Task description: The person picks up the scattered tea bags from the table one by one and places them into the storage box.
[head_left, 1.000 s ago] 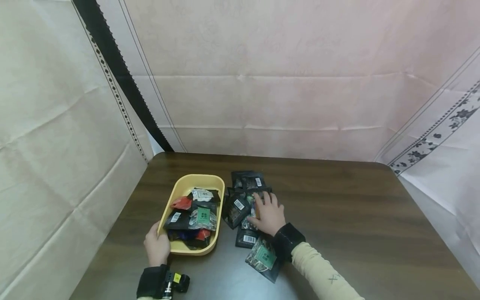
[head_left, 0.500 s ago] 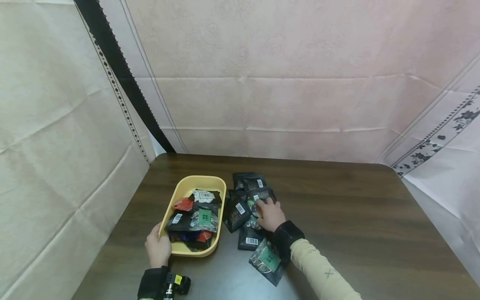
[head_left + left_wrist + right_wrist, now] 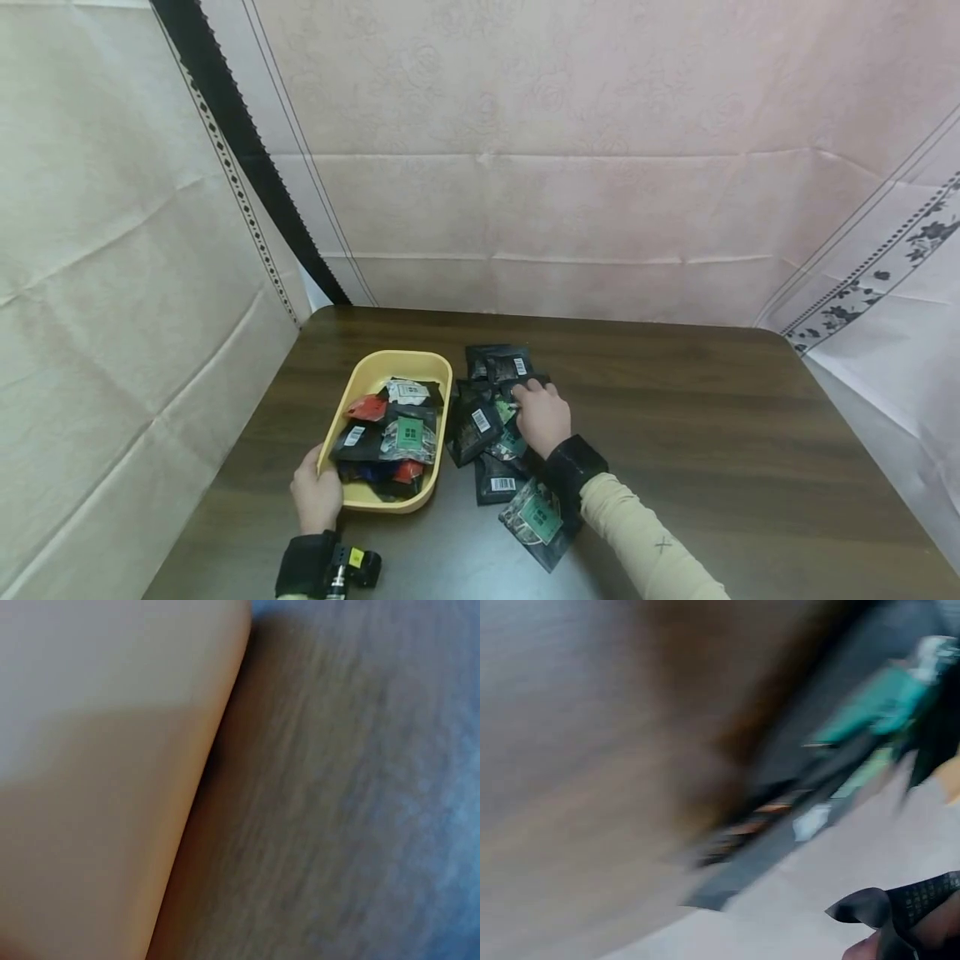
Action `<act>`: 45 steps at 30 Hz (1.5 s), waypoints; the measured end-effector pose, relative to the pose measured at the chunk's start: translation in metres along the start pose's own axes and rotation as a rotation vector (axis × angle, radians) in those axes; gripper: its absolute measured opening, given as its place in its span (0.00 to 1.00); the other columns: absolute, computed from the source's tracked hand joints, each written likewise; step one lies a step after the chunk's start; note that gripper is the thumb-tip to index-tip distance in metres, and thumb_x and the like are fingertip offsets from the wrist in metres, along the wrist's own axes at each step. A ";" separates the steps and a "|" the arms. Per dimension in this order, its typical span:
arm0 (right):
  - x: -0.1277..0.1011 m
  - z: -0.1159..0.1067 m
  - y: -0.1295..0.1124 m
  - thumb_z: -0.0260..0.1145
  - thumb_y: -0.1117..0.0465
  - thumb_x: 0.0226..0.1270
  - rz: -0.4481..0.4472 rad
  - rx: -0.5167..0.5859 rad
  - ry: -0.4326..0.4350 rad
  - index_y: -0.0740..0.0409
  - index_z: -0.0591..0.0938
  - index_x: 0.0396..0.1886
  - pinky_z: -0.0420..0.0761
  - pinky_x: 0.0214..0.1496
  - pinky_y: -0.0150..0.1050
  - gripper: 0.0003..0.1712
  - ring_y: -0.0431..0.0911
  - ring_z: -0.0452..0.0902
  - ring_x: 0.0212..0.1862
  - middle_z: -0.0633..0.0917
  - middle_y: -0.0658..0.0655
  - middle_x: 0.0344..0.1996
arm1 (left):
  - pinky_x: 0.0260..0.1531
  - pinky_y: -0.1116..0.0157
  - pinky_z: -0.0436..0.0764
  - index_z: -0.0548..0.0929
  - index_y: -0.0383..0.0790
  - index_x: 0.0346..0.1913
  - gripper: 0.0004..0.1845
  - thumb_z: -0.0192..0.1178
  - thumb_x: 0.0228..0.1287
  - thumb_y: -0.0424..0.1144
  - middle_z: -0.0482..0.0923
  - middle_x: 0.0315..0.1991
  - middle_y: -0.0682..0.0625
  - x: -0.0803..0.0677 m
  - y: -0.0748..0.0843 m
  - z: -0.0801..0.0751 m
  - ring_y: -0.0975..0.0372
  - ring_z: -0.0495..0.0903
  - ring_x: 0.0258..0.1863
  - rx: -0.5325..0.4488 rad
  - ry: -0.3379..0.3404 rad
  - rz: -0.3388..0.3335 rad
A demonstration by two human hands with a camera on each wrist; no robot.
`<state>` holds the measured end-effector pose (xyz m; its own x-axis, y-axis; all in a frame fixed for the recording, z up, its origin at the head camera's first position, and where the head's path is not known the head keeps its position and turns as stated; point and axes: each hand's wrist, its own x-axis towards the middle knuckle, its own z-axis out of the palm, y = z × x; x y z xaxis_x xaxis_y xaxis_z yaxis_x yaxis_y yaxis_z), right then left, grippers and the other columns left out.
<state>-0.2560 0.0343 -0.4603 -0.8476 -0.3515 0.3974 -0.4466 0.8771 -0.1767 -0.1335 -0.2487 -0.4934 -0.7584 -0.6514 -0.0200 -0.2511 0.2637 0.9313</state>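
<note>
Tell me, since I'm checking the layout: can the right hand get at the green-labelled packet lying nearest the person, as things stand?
Probably yes. The right hand rests on the packet pile, and the green-labelled packet lies uncovered on the table just beside that wrist; nothing lies on it, though the hand would have to draw back.

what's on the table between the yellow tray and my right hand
In the head view, dark packets lie between the yellow tray and your right hand, which rests on the same heap of packets.
</note>
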 end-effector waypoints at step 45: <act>0.014 0.002 -0.104 0.60 0.33 0.51 -0.341 0.200 -0.090 0.50 0.68 0.62 0.70 0.53 0.49 0.42 0.52 0.65 0.58 0.69 0.58 0.58 | 0.53 0.43 0.64 0.67 0.23 0.58 0.25 0.37 0.54 0.22 0.68 0.54 0.27 0.001 0.000 0.002 0.39 0.67 0.54 0.012 0.025 0.032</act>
<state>-0.2219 -0.0623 -0.4385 -0.6590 -0.6465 0.3844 -0.7460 0.6272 -0.2240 -0.1352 -0.2481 -0.4936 -0.7506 -0.6605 0.0188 -0.2347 0.2931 0.9268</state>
